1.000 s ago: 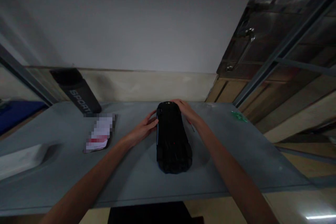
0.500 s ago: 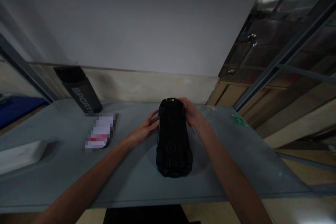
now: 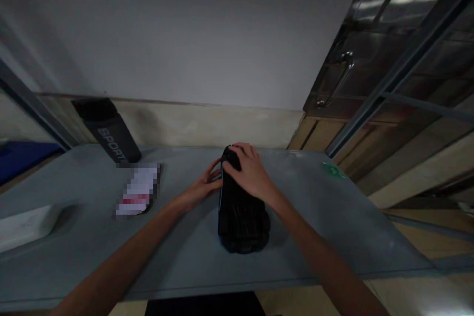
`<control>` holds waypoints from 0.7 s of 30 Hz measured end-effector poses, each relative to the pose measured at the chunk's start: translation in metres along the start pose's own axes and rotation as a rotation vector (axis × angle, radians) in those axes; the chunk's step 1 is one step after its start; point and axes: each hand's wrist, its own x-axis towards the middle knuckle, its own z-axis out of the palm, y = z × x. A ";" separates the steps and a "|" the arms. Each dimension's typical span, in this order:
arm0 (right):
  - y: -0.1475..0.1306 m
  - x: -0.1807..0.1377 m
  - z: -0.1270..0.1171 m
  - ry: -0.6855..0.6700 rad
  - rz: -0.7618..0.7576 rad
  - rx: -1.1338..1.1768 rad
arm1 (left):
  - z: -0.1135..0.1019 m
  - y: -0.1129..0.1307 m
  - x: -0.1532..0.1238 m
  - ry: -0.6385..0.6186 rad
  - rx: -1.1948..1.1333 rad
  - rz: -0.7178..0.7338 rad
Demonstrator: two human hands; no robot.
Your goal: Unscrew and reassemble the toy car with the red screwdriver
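Two hands meet at an upturned car (image 3: 244,227), its dark underside uppermost, which lies lengthwise near the middle of the table (image 3: 307,197). The left hand (image 3: 202,188) rests its fingers along the car's left side. The right hand (image 3: 250,170) is laid across the far part of the underside, fingers bent over it. Both touch the car; whether either grasps it firmly cannot be told.

Edges and room: the car's far end is close to the table's back edge; its near end stops short of the front edge. To the right, a wide stretch of tabletop separates the car from a green piece (image 3: 333,170) near the right edge. To the left, a narrower stretch runs to a flat item (image 3: 137,188), its face pixelated. Beyond this, a bottle lettered SPORT (image 3: 113,136) stands by the back edge; a white case (image 3: 27,227) is cut off at the left.

Surface and room: the tabletop is grey, with a pale wall (image 3: 185,39) behind, a metal post (image 3: 33,104) at left, and a door handle (image 3: 342,76) at upper right. The lighting is dim.
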 end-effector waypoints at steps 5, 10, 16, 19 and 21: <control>-0.032 -0.041 0.011 -0.248 -0.190 -0.352 | 0.000 0.001 -0.002 0.062 0.039 0.002; -0.046 -0.045 -0.034 -0.114 -0.079 -0.336 | 0.006 0.011 -0.007 0.061 0.065 -0.051; -0.007 -0.062 -0.123 -0.072 0.262 0.063 | 0.003 0.010 -0.003 0.079 0.062 -0.080; 0.028 -0.079 -0.139 -0.014 0.382 0.337 | 0.001 0.009 -0.001 0.053 0.062 -0.076; 0.048 -0.092 -0.136 -0.001 0.429 0.414 | 0.000 0.008 -0.001 0.055 0.072 -0.067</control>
